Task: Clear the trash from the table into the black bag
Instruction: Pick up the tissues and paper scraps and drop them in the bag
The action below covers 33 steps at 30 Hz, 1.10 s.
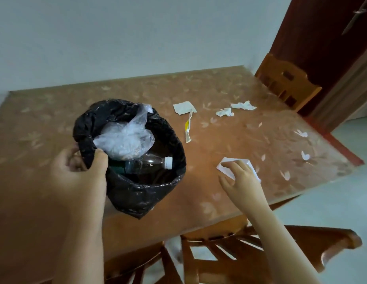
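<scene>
my left hand (80, 167) was clamped on the near rim of the black bag (137, 193), thumb hooked inside, holding its mouth open on the bench (45, 124). a clear plastic bottle (149, 163) and a crumpled clear plastic sheet (125, 140) already lay inside. my right hand (242, 177) rested flat on a white paper piece (225, 162) just right of the bag, fingers spread over it and not yet closed, so i judged the step in hand was gathering that piece. the next move called for pinching the thin paper off the smooth surface, then carrying it left over the rim and letting go.

further back lay a folded white paper (183, 107), a yellow-and-white wrapper strip (188, 128) and two crumpled tissues (225, 112) (243, 105), all well apart from the bag. the bench's right edge ran near my right hand, with a chair (260, 249) tucked below; the room between paper and bag looked open.
</scene>
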### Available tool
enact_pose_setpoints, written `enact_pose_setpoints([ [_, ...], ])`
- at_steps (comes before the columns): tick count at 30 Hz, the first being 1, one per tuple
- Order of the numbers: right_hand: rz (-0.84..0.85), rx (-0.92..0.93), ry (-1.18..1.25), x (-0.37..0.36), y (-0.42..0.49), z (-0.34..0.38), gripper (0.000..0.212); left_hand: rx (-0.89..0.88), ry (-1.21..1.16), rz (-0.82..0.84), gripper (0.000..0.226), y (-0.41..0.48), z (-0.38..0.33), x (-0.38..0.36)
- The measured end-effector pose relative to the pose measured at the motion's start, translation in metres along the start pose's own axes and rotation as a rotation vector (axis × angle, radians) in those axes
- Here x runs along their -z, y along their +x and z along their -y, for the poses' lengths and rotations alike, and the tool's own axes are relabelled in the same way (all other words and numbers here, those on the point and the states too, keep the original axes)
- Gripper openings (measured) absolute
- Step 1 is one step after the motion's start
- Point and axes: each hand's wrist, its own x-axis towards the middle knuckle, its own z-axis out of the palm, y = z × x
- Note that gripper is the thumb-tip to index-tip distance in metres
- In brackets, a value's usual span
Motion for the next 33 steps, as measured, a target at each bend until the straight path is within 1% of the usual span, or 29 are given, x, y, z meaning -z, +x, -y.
enact_pose_setpoints([
  [1, 0.011, 0.003, 0.001, 0.002, 0.007, -0.009, 0.030, -0.010, 0.008, 0.022, 0.022, -0.007, 0.000, -0.007],
  [2, 0.027, 0.016, -0.001, 0.004, 0.014, -0.017, 0.030, -0.012, 0.015, 0.043, 0.021, -0.014, -0.001, -0.014],
  [4, 0.061, 0.051, 0.007, 0.008, 0.029, -0.036, 0.031, -0.015, 0.027, 0.051, 0.015, -0.029, -0.006, -0.026],
  [6, 0.103, 0.076, 0.015, 0.015, 0.044, -0.058, 0.033, -0.012, 0.063, 0.001, 0.016, -0.044, -0.009, -0.037],
  [8, 0.151, 0.092, 0.009, 0.023, 0.057, -0.083, 0.034, 0.046, 0.066, -0.098, 0.008, -0.060, -0.014, -0.045],
  [9, 0.176, 0.095, 0.009, 0.027, 0.062, -0.095, 0.035, 0.074, 0.076, -0.141, 0.009, -0.068, -0.016, -0.048],
  [11, 0.231, 0.096, 0.006, 0.031, 0.071, -0.120, 0.035, 0.097, 0.117, -0.189, 0.023, -0.088, -0.021, -0.057],
  [12, 0.260, 0.096, 0.002, 0.031, 0.076, -0.131, 0.036, 0.097, 0.136, -0.210, 0.025, -0.099, -0.025, -0.062],
  [13, 0.287, 0.096, 0.000, 0.030, 0.081, -0.141, 0.037, 0.088, 0.157, -0.227, 0.023, -0.108, -0.029, -0.067],
  [15, 0.332, 0.087, 0.007, 0.025, 0.090, -0.156, 0.041, 0.057, 0.218, -0.248, 0.010, -0.123, -0.035, -0.078],
  [17, 0.367, 0.084, 0.016, 0.019, 0.097, -0.166, 0.047, 0.028, 0.259, -0.253, 0.006, -0.134, -0.040, -0.085],
  [19, 0.393, 0.094, 0.022, 0.010, 0.102, -0.172, 0.053, -0.002, 0.267, -0.261, 0.009, -0.145, -0.042, -0.088],
  [22, 0.436, 0.094, 0.021, -0.003, 0.105, -0.177, 0.057, 0.009, 0.226, -0.288, 0.012, -0.156, -0.044, -0.088],
  [26, 0.470, 0.047, -0.031, -0.018, 0.106, -0.185, 0.054, 0.019, 0.226, -0.281, 0.016, -0.164, -0.044, -0.089],
  [28, 0.469, 0.017, -0.010, -0.022, 0.106, -0.189, 0.050, 0.024, 0.221, -0.267, 0.019, -0.164, -0.043, -0.089],
  [33, 0.443, 0.010, 0.069, -0.020, 0.106, -0.188, 0.051, 0.046, 0.185, -0.252, 0.020, -0.166, -0.043, -0.089],
])
